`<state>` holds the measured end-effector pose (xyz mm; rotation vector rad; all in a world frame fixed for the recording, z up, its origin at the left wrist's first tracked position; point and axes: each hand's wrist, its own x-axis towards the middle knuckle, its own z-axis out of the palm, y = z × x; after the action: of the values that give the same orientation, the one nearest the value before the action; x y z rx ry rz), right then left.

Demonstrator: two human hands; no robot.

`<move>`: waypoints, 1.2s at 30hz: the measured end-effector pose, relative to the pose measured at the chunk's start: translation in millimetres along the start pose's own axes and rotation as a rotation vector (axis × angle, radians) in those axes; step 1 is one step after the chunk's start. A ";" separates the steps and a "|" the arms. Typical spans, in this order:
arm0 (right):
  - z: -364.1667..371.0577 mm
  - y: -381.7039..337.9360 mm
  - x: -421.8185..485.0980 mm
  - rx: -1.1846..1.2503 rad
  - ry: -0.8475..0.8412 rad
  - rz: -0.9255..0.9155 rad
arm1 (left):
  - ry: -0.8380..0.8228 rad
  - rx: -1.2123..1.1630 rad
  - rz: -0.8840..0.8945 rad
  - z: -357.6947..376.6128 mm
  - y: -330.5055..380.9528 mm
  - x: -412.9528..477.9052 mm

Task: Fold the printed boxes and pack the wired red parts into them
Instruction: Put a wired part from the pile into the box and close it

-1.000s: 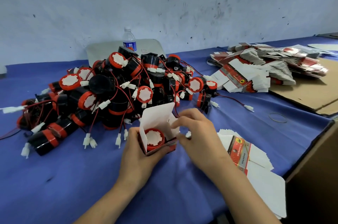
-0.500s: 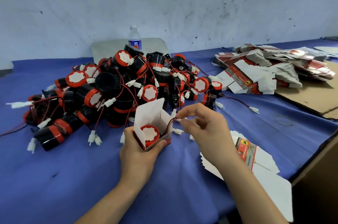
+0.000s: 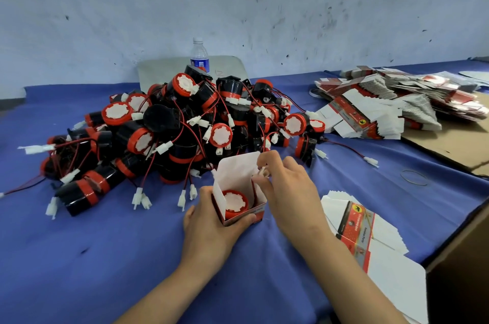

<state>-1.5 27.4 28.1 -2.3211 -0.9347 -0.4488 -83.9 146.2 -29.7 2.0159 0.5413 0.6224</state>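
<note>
Head view: our left hand [image 3: 211, 225] grips the open printed box [image 3: 239, 178], a red part [image 3: 235, 201] seated inside, as our right hand [image 3: 288, 191] pinches a white connector [image 3: 262, 172] at the rim, which we judge must next be tucked in before the flap closes, the pile of wired red parts [image 3: 169, 122] waiting beyond.

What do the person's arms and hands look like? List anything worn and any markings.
The left hand and right hand are bare: no gloves, rings or watch show. The left forearm and right forearm are uncovered to the frame's edge; no sleeve or marking is visible.
</note>
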 end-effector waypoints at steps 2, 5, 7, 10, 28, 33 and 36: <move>3.6 -0.9 1.9 -0.036 -0.017 -0.005 | 0.002 0.001 0.007 0.4 0.2 0.4; 16.7 3.0 -1.8 -0.162 0.049 -0.078 | 0.004 0.007 0.019 1.9 0.9 0.2; 22.7 2.7 -3.1 -0.221 0.130 -0.069 | 0.003 0.015 0.026 2.4 1.5 0.1; 28.3 4.6 -2.1 -0.318 0.221 -0.141 | 0.015 0.058 0.031 2.5 3.2 -1.5; 52.4 -15.1 -24.4 -0.119 0.061 0.066 | 0.204 0.162 0.324 5.9 -5.5 -3.8; 53.6 -13.7 -26.2 -0.165 0.031 -0.001 | 0.135 0.237 0.361 2.8 -2.1 -3.2; 52.9 -16.9 -27.8 -0.188 -0.020 0.018 | 0.093 0.228 0.394 4.0 1.0 -4.6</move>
<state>-28.3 56.4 -19.8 -2.5053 -0.9140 -0.5273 -84.9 140.4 -31.6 2.3418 0.2771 0.9294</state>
